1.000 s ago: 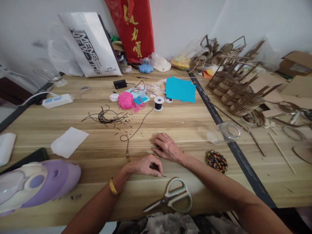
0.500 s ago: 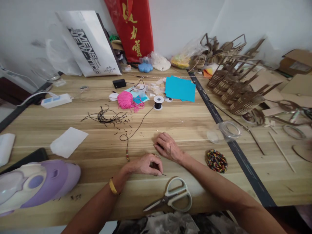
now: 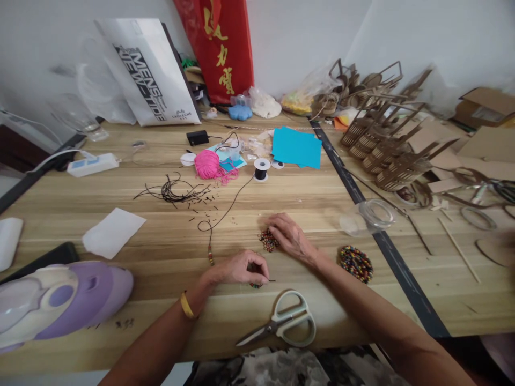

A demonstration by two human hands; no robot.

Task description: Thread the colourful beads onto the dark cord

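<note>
My left hand (image 3: 248,268) rests near the front of the table, thumb and fingertips pinched on a black cord whose short end pokes out to the right. Strung beads (image 3: 255,285) show under that hand, and more sit on the cord (image 3: 210,255) left of the wrist. From there the cord loops back to a black spool (image 3: 261,170). My right hand (image 3: 293,238) is at the right edge of a small pile of loose coloured beads (image 3: 268,240), fingers bent and slightly apart over it, their tips a little blurred. No held bead can be made out.
Scissors (image 3: 287,323) lie close in front of my hands. A coil of beads (image 3: 355,264) sits beside my right forearm. Cut black cords (image 3: 173,190), pink yarn (image 3: 207,164) and blue sheets (image 3: 296,147) lie farther back. A purple-white appliance (image 3: 96,300) stands left, small brown baskets (image 3: 398,166) right.
My right hand has shifted right and lifted, uncovering the loose bead pile it was covering. My left hand keeps its pinch on the cord and has turned slightly, exposing beads beneath it.
</note>
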